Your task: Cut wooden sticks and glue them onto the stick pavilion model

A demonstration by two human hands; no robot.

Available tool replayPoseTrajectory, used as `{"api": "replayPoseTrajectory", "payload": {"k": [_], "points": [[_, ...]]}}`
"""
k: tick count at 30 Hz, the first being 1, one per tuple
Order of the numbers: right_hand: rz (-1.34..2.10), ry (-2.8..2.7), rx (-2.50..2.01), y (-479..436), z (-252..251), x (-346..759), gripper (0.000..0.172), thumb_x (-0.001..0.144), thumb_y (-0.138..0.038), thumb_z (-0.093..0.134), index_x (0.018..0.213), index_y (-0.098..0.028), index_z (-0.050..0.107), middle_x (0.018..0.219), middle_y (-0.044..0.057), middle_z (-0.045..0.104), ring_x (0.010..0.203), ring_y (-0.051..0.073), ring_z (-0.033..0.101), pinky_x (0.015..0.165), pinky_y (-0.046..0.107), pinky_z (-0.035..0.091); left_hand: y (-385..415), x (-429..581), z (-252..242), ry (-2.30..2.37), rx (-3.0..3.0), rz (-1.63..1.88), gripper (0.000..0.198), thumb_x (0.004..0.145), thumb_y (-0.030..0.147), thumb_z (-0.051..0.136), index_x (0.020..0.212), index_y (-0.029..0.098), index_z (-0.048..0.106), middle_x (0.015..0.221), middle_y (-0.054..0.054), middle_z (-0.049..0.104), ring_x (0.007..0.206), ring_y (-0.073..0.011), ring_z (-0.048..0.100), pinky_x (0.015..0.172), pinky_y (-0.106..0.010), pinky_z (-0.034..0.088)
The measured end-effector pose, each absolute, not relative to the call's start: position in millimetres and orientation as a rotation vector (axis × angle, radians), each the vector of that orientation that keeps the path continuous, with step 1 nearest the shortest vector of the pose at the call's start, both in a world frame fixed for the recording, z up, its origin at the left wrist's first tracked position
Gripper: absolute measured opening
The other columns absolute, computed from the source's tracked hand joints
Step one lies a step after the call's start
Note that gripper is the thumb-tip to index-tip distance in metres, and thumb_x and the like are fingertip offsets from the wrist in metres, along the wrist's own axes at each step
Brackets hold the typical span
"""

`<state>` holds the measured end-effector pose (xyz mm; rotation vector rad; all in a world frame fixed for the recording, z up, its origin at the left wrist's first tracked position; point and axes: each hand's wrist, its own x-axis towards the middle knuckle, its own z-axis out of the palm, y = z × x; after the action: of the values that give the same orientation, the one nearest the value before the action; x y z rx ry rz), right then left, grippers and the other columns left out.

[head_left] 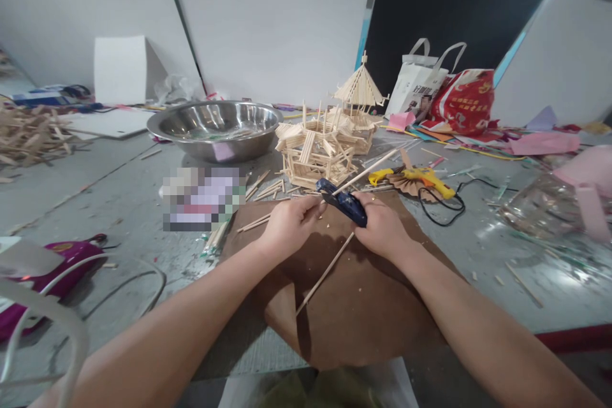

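Note:
My right hand [385,226] is closed around a dark blue hand tool [351,205] with a dark grey front part; its exact kind is unclear. A thin wooden stick [368,171] slants up to the right past the tool's front. My left hand [291,223] is closed, thumb and fingers pinching the lower end of a stick beside the tool. Another thin stick [325,274] leans down-left from below my right hand onto brown paper [354,312]. Just beyond stands a small structure of wooden sticks [315,150], with a pointed-roof stick model [363,92] behind it.
A steel basin [215,148] stands behind left. A yellow glue gun [425,180] with a black cord lies to the right, near a clear jug [540,204]. Bags [461,102] stand at the back. A purple device [71,261] with a white cable lies at left.

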<state>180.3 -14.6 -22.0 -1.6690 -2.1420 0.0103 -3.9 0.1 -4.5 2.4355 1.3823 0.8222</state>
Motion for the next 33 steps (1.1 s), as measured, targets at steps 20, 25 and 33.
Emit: {"api": "replayPoseTrajectory", "payload": {"k": [20, 25, 33], "points": [[-0.117, -2.223, -1.879, -7.0, -22.5, 190.4, 0.04, 0.067, -0.021, 0.047, 0.106, -0.013, 0.042, 0.095, 0.011, 0.054, 0.088, 0.022, 0.051, 0.07, 0.028, 0.037, 15.0, -15.2, -10.2, 1.68, 2.745, -0.002, 0.027, 0.075, 0.032, 0.038, 0.072, 0.017, 0.061, 0.074, -0.01, 0.06, 0.078, -0.0215, 0.055, 0.061, -0.028, 0.041], [-0.073, -2.183, -1.87, -6.3, -22.6, 192.2, 0.038, 0.067, -0.022, 0.047, 0.105, -0.014, 0.044, 0.096, 0.01, 0.055, 0.088, 0.021, 0.051, 0.072, 0.028, 0.036, 14.1, -15.8, -9.1, 1.652, 2.703, -0.042, 0.029, 0.075, 0.035, 0.037, 0.075, 0.018, 0.06, 0.075, -0.01, 0.061, 0.073, -0.0208, 0.057, 0.062, -0.03, 0.042], [-0.052, -1.981, -1.846, 3.0, -30.0, 197.4, 0.049, 0.064, -0.019, 0.047, 0.112, -0.014, 0.041, 0.101, 0.011, 0.054, 0.091, 0.022, 0.05, 0.077, 0.032, 0.037, 10.3, -12.4, -10.7, 1.583, 2.687, -0.075, 0.024, 0.071, 0.034, 0.043, 0.075, 0.017, 0.059, 0.077, -0.01, 0.062, 0.072, -0.0217, 0.058, 0.06, -0.03, 0.042]]}}
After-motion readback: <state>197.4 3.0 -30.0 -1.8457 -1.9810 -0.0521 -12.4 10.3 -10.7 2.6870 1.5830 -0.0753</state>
